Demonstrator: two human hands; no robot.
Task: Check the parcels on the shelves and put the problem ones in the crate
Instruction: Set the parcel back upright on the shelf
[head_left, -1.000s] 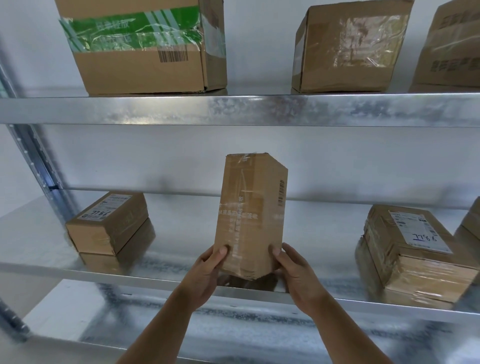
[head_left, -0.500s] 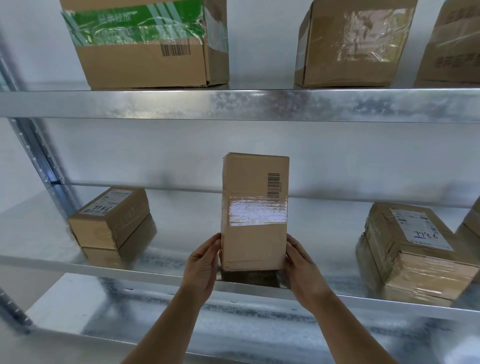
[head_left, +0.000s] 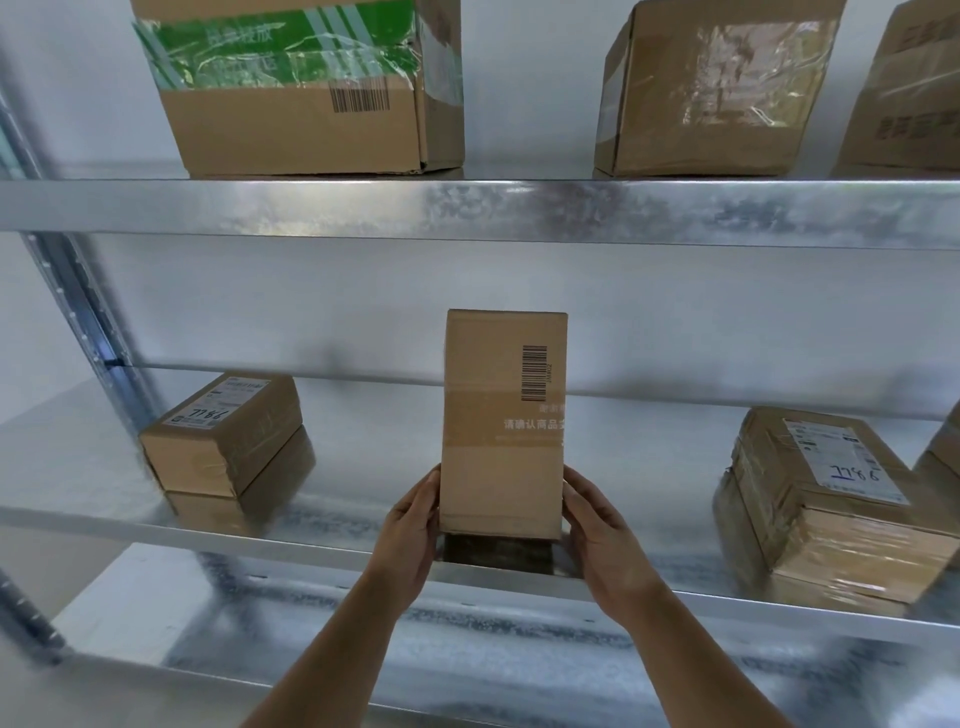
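A tall brown cardboard parcel (head_left: 503, 426) with a barcode and white print stands upright at the front of the middle metal shelf (head_left: 363, 540). My left hand (head_left: 410, 540) holds its lower left side and my right hand (head_left: 605, 540) holds its lower right side, fingers wrapped towards the back. The parcel's bottom edge is level with the shelf surface; I cannot tell whether it touches. No crate is in view.
On the same shelf a small labelled parcel (head_left: 223, 431) lies at the left and a taped, labelled parcel (head_left: 826, 499) at the right. The upper shelf (head_left: 467, 208) carries a green-taped box (head_left: 306, 83) and two other brown boxes (head_left: 711, 88). A metal upright (head_left: 78, 322) stands at the left.
Both hands have turned the tall parcel about its upright axis, from showing a corner edge to showing its barcode face squarely. The glare on its tape has gone.
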